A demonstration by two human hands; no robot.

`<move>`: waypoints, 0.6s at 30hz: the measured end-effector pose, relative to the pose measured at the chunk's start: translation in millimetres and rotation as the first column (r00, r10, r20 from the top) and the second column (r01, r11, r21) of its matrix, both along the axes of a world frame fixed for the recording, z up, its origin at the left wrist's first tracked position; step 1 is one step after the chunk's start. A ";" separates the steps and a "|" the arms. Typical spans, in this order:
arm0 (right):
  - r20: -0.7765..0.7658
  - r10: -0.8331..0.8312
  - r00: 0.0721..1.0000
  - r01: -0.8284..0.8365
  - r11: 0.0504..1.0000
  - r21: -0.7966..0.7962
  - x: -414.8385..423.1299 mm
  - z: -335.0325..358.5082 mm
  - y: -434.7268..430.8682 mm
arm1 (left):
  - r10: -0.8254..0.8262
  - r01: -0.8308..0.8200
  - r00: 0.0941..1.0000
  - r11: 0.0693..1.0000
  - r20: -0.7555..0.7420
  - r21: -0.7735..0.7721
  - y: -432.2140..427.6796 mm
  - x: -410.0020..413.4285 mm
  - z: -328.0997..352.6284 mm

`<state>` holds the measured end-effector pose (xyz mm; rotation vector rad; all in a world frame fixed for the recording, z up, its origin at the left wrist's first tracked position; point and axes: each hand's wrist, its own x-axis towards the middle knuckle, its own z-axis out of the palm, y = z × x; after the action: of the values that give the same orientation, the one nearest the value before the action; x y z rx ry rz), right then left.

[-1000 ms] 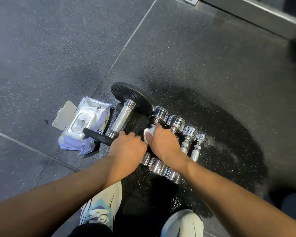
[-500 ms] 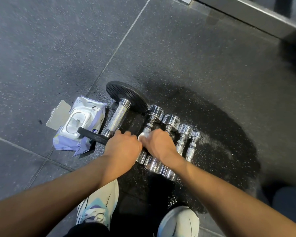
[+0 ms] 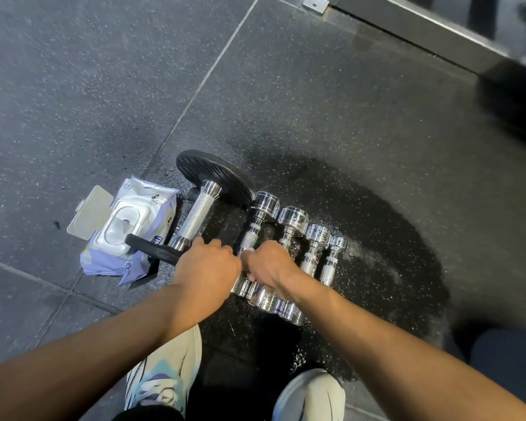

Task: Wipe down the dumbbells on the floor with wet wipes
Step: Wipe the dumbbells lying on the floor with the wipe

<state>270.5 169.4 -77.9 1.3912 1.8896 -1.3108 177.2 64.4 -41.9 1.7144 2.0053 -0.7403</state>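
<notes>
Several chrome dumbbells lie side by side on the dark floor. The largest dumbbell (image 3: 195, 217) has black plates at both ends. To its right lies a smaller chrome dumbbell (image 3: 257, 226). My left hand (image 3: 207, 268) is curled over the near end of that dumbbell, by the large one's black plate. My right hand (image 3: 271, 265) grips the same dumbbell's handle with a white wet wipe (image 3: 246, 253), of which only a small bit shows at my fingertips. Three smaller chrome dumbbells (image 3: 313, 247) lie further right.
An open pack of wet wipes (image 3: 128, 232) lies on the floor left of the dumbbells, lid flipped up. A wet patch (image 3: 392, 253) darkens the floor under and right of the dumbbells. My two shoes (image 3: 161, 381) are at the bottom. A metal frame (image 3: 438, 34) runs along the top right.
My right hand with the wipe has slid toward me along the dumbbell's handle, so less of the wipe shows. My left hand has stayed in place.
</notes>
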 end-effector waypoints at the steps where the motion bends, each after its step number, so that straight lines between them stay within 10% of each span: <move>1: -0.018 0.012 1.000 -0.011 0.999 0.032 -1.0 -1.7 1.6 | 0.002 -0.002 1.000 1.000 0.003 -0.002 -0.5 0.0 0.1; 8: -0.047 0.046 0.998 -0.027 0.937 0.348 -14.9 -8.1 27.4 | -0.002 0.002 1.000 1.000 0.004 -0.014 -1.2 -0.9 -0.8; 18: -0.051 -0.128 0.990 0.134 0.983 0.128 -17.1 -0.2 30.6 | 0.001 0.000 1.000 1.000 0.012 -0.031 1.3 -1.6 -4.3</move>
<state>253.3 200.0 -78.1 1.5900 1.9727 -1.3060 175.6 65.6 -46.2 1.6973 1.9760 -0.7548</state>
